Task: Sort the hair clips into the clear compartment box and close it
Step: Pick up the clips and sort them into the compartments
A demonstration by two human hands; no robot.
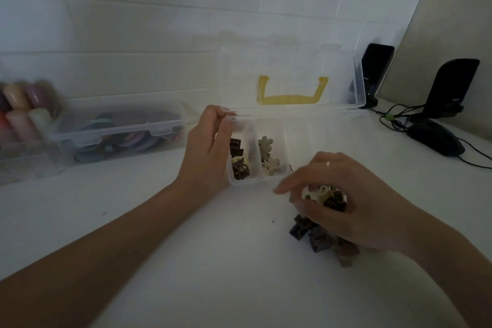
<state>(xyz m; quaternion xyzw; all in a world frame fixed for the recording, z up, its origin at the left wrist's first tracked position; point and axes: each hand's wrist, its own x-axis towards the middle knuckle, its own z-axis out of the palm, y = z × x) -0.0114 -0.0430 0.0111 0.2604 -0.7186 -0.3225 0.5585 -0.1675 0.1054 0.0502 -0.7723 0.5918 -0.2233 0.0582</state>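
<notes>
The clear compartment box [255, 181] stands open on the white table, its lid [287, 61] with a yellow handle [290, 98] leaning back against the wall. Its left compartment holds dark brown and cream clips [239, 160]; the one beside it holds pale flower clips [269, 157]. My left hand [206, 149] grips the box's left wall at the back corner. My right hand [343, 200] is curled over a pile of loose hair clips [319, 234] to the right of the box, with cream and brown clips [327, 197] in its fingers.
A second clear box [117, 130], shut, with coloured round items stands at the left by the wall, next to blurred pastel things [24, 109]. Two black speakers [450, 88], a black mouse [436, 138] and cables lie at the back right.
</notes>
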